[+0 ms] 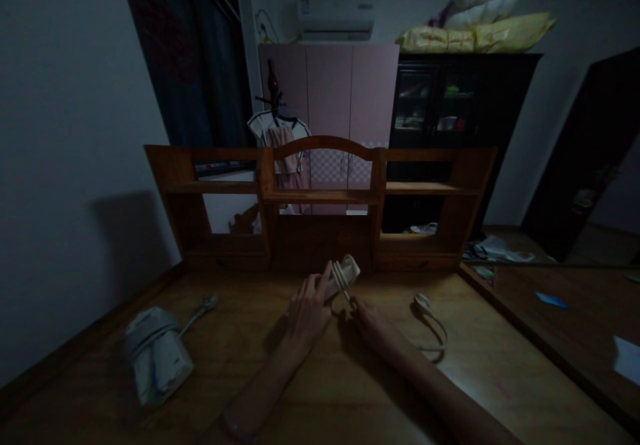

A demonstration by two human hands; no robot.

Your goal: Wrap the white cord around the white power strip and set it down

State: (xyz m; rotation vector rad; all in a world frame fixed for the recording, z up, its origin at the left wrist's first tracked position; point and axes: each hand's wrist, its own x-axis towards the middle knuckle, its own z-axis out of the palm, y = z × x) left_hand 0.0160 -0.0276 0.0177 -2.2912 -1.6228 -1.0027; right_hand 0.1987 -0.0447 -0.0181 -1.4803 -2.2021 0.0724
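Note:
My left hand (309, 305) is wrapped round a white power strip (351, 269), which it holds tilted above the wooden desk. Several turns of the strip's white cord (340, 277) go round its far end. My right hand (369, 320) is closed on that cord close to the strip, fingers pinched together. From beneath my right forearm the cord's loose end curves over the desk to its plug (423, 302). Over on the left lies a second white power strip (159, 358) with its cord wound round it, and its plug (209, 302) sticks out to the right.
A wooden shelf unit (320, 196) stands along the desk's back edge (320, 268). The white wall (75, 232) borders the left side. To the right, a lower brown surface (545, 325) carries a blue card (551, 300) and a white paper (627, 360).

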